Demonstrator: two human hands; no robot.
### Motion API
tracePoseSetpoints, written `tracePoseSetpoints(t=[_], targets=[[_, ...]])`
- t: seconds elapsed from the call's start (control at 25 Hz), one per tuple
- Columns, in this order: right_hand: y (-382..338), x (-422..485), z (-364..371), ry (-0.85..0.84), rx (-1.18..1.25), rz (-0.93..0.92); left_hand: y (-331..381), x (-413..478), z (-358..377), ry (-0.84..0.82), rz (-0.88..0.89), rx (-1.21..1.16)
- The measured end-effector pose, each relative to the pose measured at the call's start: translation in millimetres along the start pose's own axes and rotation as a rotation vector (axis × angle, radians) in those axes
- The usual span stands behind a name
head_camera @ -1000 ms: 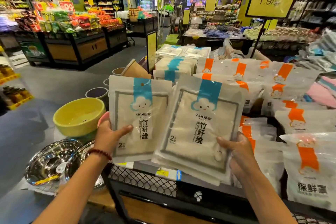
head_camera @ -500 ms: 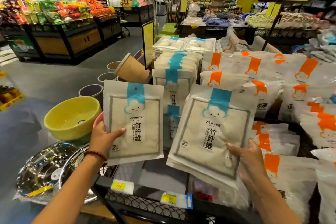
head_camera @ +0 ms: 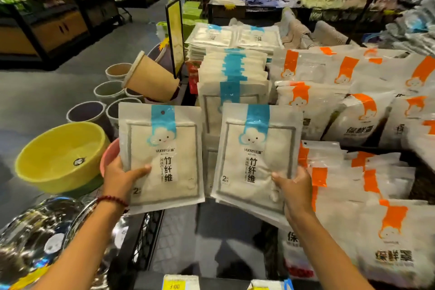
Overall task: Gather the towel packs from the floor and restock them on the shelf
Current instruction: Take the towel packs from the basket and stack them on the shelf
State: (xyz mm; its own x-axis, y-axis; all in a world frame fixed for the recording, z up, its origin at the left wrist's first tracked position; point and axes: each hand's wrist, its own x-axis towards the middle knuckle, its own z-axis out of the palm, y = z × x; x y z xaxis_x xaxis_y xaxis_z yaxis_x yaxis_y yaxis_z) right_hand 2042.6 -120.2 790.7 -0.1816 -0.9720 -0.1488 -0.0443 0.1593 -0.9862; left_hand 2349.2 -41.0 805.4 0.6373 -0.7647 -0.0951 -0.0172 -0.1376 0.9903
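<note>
My left hand (head_camera: pixel 122 176) grips one white towel pack with a blue cloud label (head_camera: pixel 162 155) by its lower left edge, thumb across the front. My right hand (head_camera: pixel 294 186) grips a small stack of the same packs (head_camera: pixel 256 155) at the lower right. Both are held upright over the black shelf bin (head_camera: pixel 211 223), side by side and slightly apart. Behind them, matching blue-label packs (head_camera: pixel 233 73) stand in a row on the shelf, with flat piles (head_camera: pixel 235 35) further back.
Orange-label bags (head_camera: pixel 341 106) fill the shelf to the right. On the left sit a yellow basin (head_camera: pixel 58 155), a pink basin edge (head_camera: pixel 108 155), steel bowls (head_camera: pixel 47 226), round bins (head_camera: pixel 110 92) and a tilted brown bin (head_camera: pixel 150 77). A yellow sign (head_camera: pixel 175 35) stands upright. The wire shelf edge (head_camera: pixel 146 238) carries price tags (head_camera: pixel 179 283).
The view has tilted down and closer to the shelf. Both hands have brought their packs lower and nearer each other, and the right stack has turned more upright.
</note>
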Motion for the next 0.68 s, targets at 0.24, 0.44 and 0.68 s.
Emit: tracePoseSetpoints(t=[0.24,0.44,0.68], targets=[[48,11,69,-0.038,-0.176,-0.071,-41,6,-20,0.064,-0.101,0.029],[93,29,92,-0.060,-0.105,0.114,-65,5,-21,0.086,-0.136,0.046],[130,59,101,0.033,-0.120,0.280,-88,4,-4,0.058,-0.170,0.051]])
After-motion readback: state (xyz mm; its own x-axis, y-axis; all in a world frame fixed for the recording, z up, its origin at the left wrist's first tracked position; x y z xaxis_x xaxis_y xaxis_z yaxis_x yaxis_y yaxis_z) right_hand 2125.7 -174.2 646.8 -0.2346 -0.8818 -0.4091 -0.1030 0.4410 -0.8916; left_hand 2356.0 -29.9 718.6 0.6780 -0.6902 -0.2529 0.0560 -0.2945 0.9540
